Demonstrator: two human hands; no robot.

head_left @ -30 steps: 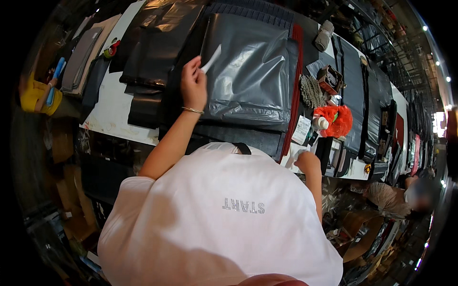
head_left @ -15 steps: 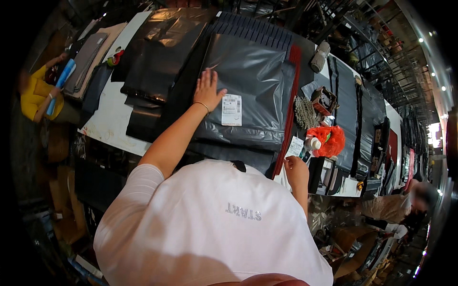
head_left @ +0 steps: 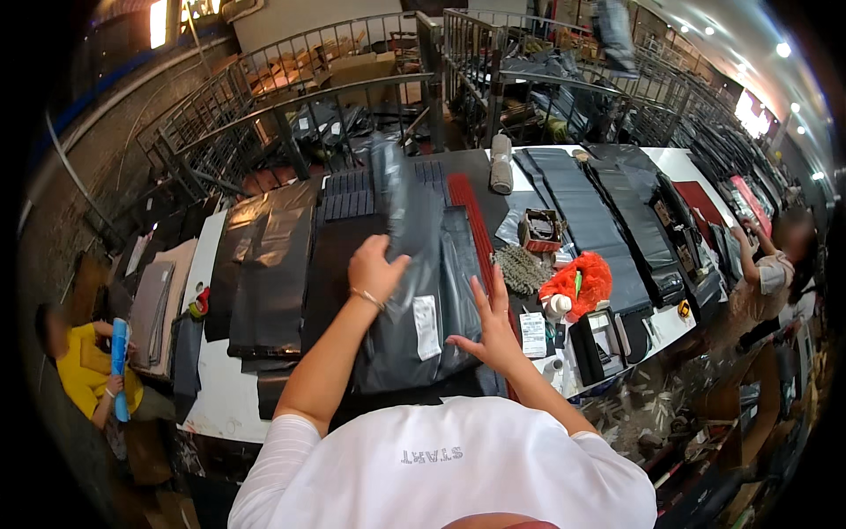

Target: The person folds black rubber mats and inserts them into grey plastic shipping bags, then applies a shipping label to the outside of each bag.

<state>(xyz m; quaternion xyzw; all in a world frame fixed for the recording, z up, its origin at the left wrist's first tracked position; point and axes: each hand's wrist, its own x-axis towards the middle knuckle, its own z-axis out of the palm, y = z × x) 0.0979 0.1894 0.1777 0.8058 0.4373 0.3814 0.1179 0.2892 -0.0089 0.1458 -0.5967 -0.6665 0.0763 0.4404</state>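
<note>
A dark grey plastic mailing bag (head_left: 392,353) with a white label (head_left: 426,328) stands half raised in front of me, its upper end narrowed and smeared by motion. My left hand (head_left: 377,269) is closed on the bag's left side, fingers curled over it. On the other side, my right hand (head_left: 492,333) is open with fingers spread, beside the bag's right edge. Under the bag lie more dark plastic and a red ribbed mat (head_left: 473,225). A dark blue striped mat (head_left: 349,196) shows behind it.
Right of my hands are an orange-red plastic bag (head_left: 592,275), a white bottle (head_left: 557,306), a small box (head_left: 540,231), a label sheet (head_left: 533,335) and a grey cloth roll (head_left: 500,165). Metal railings (head_left: 352,88) stand beyond the table. People are at the left and right.
The view has tilted up. The labelled bag, which lay flat under my open left hand, is now gripped and partly lifted. My right hand has left the label sheet and spread open by the bag.
</note>
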